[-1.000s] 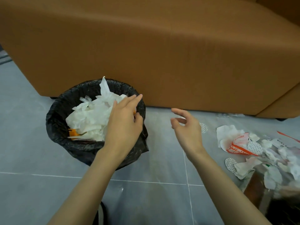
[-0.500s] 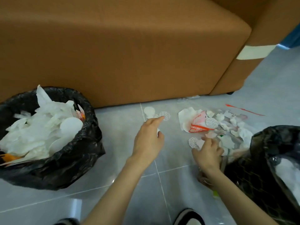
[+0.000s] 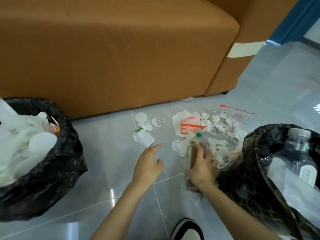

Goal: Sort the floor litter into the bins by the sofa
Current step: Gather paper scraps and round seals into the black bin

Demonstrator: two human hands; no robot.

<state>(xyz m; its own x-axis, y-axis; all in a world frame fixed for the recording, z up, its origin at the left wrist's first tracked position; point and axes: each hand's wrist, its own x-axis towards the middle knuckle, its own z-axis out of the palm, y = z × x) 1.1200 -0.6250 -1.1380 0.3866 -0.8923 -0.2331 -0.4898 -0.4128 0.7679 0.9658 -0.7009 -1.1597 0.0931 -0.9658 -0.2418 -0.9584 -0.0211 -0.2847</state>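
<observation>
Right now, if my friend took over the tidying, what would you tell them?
Left grip: open, holding nothing, fingers stretched toward a paper scrap.
Right grip: curled round a green-capped bottle lying in the litter pile.
Done: left bin holds white paper; right bin holds plastic bottles.
Left: bottle into the right bin, probably; scraps and round discs lie on the floor.

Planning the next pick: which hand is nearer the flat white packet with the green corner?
Left. The left hand is just short of the packet, fingers straight; the right hand is off to its right, gripping the green-capped bottle.
</observation>
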